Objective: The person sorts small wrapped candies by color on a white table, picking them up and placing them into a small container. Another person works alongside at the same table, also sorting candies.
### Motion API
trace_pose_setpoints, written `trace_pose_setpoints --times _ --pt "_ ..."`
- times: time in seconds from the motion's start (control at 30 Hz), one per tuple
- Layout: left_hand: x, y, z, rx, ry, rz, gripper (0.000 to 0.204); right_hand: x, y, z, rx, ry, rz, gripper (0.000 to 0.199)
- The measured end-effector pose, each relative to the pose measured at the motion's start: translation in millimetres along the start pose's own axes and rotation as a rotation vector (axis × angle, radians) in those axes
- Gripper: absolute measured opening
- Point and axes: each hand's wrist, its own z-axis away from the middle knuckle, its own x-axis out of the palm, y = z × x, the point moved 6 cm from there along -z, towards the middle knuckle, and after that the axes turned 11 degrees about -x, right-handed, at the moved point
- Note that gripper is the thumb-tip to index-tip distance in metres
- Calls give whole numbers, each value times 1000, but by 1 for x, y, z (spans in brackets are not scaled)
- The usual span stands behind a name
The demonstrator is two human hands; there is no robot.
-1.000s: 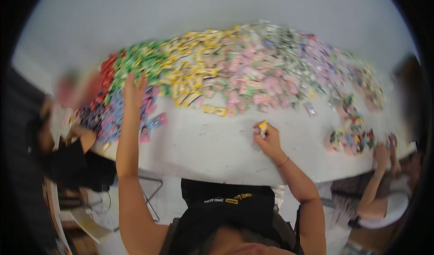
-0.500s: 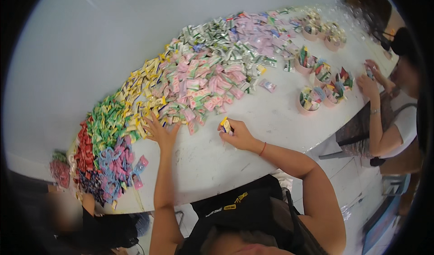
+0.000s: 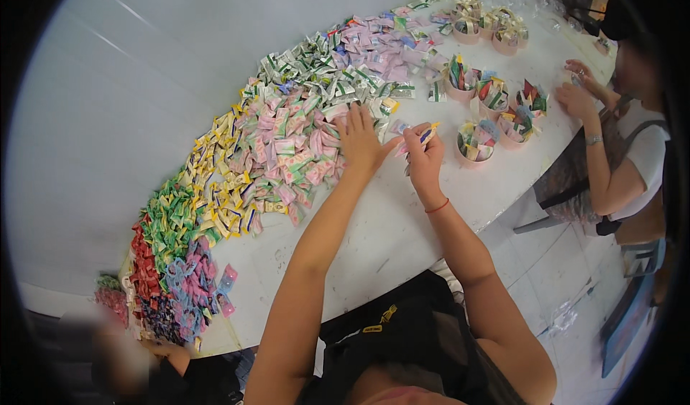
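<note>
A long heap of small wrapped packets lies along the far side of the white table [image 3: 374,240]. My left hand [image 3: 361,145] rests with spread fingers at the right edge of the pink-and-green packets [image 3: 287,143], close to the white-and-green packets [image 3: 302,63]. Just right of it, my right hand [image 3: 425,162] is closed around several small packets; a yellow-and-white packet [image 3: 429,133] sticks out at the top. What else lies in that grip is mostly hidden by the fingers. Beyond both hands are the lilac packets [image 3: 374,45].
Pink tubs [image 3: 474,162] filled with mixed packets stand to the right, more of them farther back. Yellow [image 3: 223,160], green [image 3: 169,218] and red packets [image 3: 144,265] continue leftward. A co-worker's hands [image 3: 578,92] work at the right edge; another person sits at lower left.
My left hand has moved right and away from me, from the yellow packets to the pink heap's right edge. The right hand, still holding packets, has shifted right and farther out.
</note>
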Motion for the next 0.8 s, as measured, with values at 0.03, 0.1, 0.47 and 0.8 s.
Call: trace_pose_setpoints --times 0.03,0.1,0.47,0.8 --pt "1 -5 0 -22 3 -21 102 -3 3 -2 17 -9 7 18" --pt "5 -29 8 23 75 -15 98 -2 4 -3 31 3 -11 17" --pt "2 -63 -144 -128 -3 104 99 -17 49 -24 12 -350 897 48" --pt "50 -70 -135 -41 -720 293 96 -3 71 -23 -150 -355 763 64"
